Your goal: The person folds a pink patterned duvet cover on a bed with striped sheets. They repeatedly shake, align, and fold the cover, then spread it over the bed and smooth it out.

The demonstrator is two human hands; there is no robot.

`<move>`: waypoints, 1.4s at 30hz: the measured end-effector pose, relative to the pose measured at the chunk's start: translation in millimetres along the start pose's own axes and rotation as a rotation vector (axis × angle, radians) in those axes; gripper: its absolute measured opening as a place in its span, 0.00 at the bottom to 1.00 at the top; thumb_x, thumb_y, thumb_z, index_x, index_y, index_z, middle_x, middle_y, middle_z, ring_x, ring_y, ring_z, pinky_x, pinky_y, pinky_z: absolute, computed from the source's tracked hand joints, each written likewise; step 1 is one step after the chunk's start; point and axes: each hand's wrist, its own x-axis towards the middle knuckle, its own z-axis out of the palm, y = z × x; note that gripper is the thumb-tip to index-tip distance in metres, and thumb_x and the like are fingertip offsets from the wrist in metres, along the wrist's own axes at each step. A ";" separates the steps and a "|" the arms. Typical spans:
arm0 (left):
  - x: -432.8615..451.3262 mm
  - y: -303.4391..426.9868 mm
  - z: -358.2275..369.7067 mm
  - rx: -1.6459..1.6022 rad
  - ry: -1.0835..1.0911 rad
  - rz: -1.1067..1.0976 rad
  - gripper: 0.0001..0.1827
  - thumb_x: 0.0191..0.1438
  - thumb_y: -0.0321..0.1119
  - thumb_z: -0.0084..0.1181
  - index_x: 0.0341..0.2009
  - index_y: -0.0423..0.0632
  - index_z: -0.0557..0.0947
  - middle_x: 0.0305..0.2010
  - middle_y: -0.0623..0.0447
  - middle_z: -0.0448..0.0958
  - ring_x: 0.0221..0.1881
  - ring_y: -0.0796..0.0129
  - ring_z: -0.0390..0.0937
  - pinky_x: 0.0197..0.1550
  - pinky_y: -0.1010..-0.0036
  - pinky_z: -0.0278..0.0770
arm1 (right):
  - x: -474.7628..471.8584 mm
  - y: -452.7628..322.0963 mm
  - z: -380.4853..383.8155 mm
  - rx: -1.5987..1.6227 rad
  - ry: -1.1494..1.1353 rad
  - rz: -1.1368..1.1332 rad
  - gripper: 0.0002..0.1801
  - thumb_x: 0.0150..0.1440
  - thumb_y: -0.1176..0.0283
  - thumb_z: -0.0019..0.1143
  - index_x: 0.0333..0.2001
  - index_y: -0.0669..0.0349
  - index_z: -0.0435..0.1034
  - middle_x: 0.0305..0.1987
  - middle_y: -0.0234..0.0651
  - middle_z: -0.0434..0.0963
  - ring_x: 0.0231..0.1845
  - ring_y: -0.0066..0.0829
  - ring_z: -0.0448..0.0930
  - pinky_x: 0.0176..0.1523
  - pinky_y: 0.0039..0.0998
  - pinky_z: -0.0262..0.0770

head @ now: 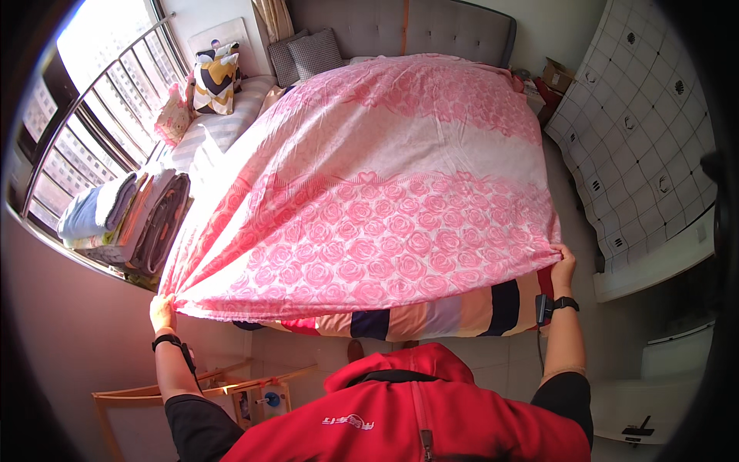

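Note:
A pink and white rose-patterned bed cover (369,231) spreads over the bed, its near edge lifted between my two hands. At the lower left, my left hand (163,313) grips one corner, and creases fan out from it. My right hand (563,267) pinches the opposite corner on the right side. Beneath the raised edge shows a striped quilt (404,323) in navy, peach and red, hanging at the foot of the bed. Most of that quilt is hidden under the cover.
Folded blankets (133,219) are stacked on the window ledge at left. Cushions (216,81) rest on the striped window seat (248,104). A grey padded headboard (369,29) stands behind. A patterned curtain (629,127) hangs at right. A wooden-framed board (133,416) is at lower left.

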 end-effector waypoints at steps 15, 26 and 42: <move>-9.0 32.6 -26.9 0.354 -0.712 -0.253 0.11 0.52 0.32 0.49 0.29 0.49 0.85 0.35 0.51 0.82 0.42 0.58 0.77 0.44 0.66 0.74 | 68.8 -57.7 0.3 -0.258 -0.303 -0.103 0.15 0.38 0.91 0.39 0.29 0.68 0.71 0.38 0.47 0.74 0.45 0.49 0.73 0.48 0.36 0.71; 124.5 271.8 -92.2 -0.718 -1.006 0.151 0.25 0.47 0.38 0.61 0.50 0.41 0.75 0.46 0.38 0.76 0.51 0.48 0.73 0.52 0.61 0.72 | 70.4 -141.5 13.1 -0.279 -0.434 -0.041 0.12 0.41 0.86 0.47 0.31 0.63 0.71 0.34 0.44 0.75 0.44 0.47 0.73 0.47 0.39 0.71; 202.9 763.0 -327.1 -1.725 -1.155 0.238 0.12 0.60 0.34 0.47 0.37 0.38 0.78 0.26 0.54 0.76 0.24 0.70 0.75 0.27 0.75 0.76 | 45.2 -39.3 -55.2 0.321 -0.337 0.467 0.14 0.56 0.74 0.53 0.46 0.62 0.66 0.44 0.39 0.74 0.44 0.34 0.76 0.39 0.27 0.76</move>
